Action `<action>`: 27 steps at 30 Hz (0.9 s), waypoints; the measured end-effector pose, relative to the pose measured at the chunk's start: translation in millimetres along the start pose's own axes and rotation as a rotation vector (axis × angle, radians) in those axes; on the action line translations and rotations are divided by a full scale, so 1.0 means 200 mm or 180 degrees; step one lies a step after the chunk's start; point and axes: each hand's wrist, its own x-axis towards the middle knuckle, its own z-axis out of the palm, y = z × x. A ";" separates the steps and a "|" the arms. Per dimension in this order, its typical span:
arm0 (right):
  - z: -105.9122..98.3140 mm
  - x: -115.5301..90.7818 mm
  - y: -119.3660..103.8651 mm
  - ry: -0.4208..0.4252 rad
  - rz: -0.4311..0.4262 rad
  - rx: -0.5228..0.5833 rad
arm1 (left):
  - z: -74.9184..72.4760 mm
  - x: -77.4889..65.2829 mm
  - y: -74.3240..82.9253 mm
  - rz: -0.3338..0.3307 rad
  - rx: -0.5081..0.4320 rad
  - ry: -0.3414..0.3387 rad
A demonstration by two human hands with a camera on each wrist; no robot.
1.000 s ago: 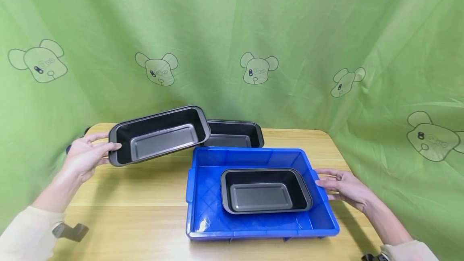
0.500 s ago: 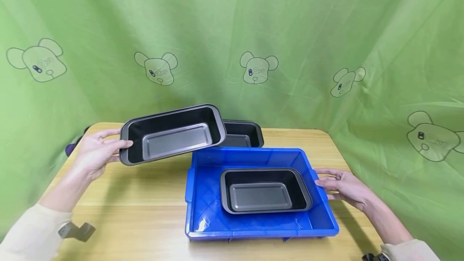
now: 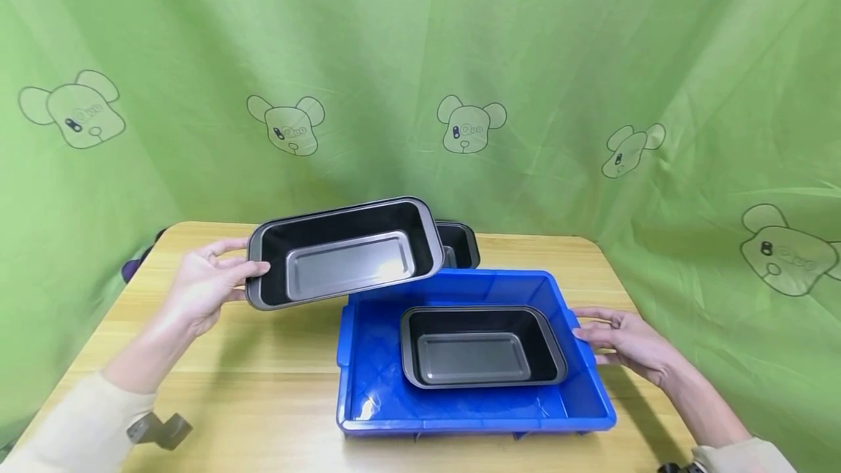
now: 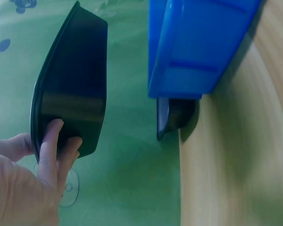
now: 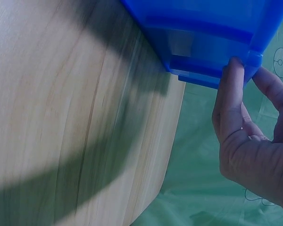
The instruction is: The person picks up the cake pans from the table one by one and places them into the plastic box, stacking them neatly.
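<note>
My left hand (image 3: 209,285) pinches the left end of a dark loaf pan (image 3: 348,261), thumb inside the wall and fingers beneath the outside. That pan hangs in the air, tilted with its right end higher, and overlaps the back left corner of a blue plastic bin (image 3: 377,428). In the left wrist view, the fingers press against the outer wall of the held pan (image 4: 75,80). On the bin's right side, my right hand (image 3: 627,341) grips the rim, its thumb over the edge and its fingers against the outer wall. A second loaf pan (image 3: 473,356) sits inside the bin, toward its right.
Behind the bin stands a third loaf pan (image 3: 463,243), partly hidden by the held one. Everything rests on a wooden table (image 3: 250,400). A green curtain (image 3: 420,35) printed with bear heads encloses the back and both sides.
My left hand has carried the loaf pan rightward, from left of the bin to over its back left corner, covering more of the rear pan. The right hand and the bin have stayed put.
</note>
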 end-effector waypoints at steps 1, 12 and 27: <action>0.00 0.00 0.00 -0.0003 0.0000 0.0005 | 0.02 0.00 0.00 -0.0001 0.0009 0.0002; 0.00 0.00 -0.01 -0.0032 -0.0010 0.0031 | 0.18 -0.01 -0.05 -0.0073 0.0165 -0.0065; 0.00 0.00 -0.01 0.0017 0.0026 -0.0062 | 0.36 0.00 -0.09 -0.0107 -0.0014 -0.0126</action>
